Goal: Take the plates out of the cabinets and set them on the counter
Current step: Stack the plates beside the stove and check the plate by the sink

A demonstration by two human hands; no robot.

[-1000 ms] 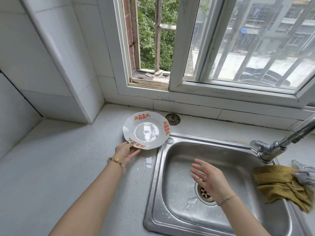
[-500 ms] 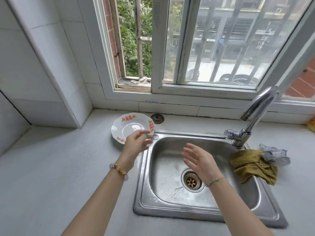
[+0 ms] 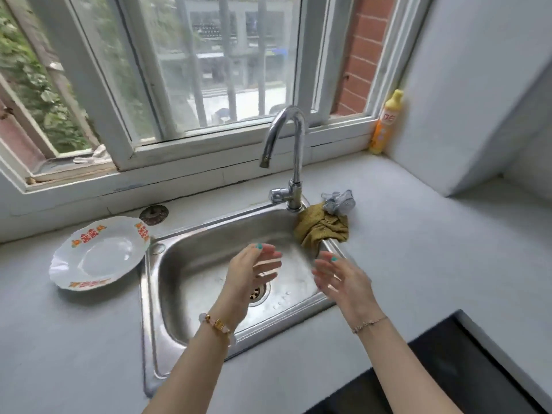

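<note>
The plate [image 3: 98, 254] lies flat on the worktop [image 3: 74, 339] just left of the sink [image 3: 209, 234], its right rim at or slightly over the sink's left edge. It is white with a wavy rim and red-and-orange marks around the border. No hand touches it.

Both hands hang above the sink, fingers spread and holding nothing. The left hand [image 3: 249, 277] is over the middle of the basin, above the drain [image 3: 258, 292], palm turned right; its grip is released. The right hand [image 3: 343, 283] is over the sink's right edge, palm turned left, grip likewise released. The two palms face each other, apart. Each wrist wears a bracelet, and the nails are painted teal.

At the sink's far right corner stands the tap [image 3: 294, 162], its spout curving over the basin. A yellow cloth [image 3: 321, 231] drapes over that corner beside the tap's base, with a grey scrubber [image 3: 339, 201] touching its far side. A strainer [image 3: 153, 214] lies behind the sink's far left corner, near the plate. A yellow bottle [image 3: 385, 124] stands well right of the sink, against the window frame.
</note>
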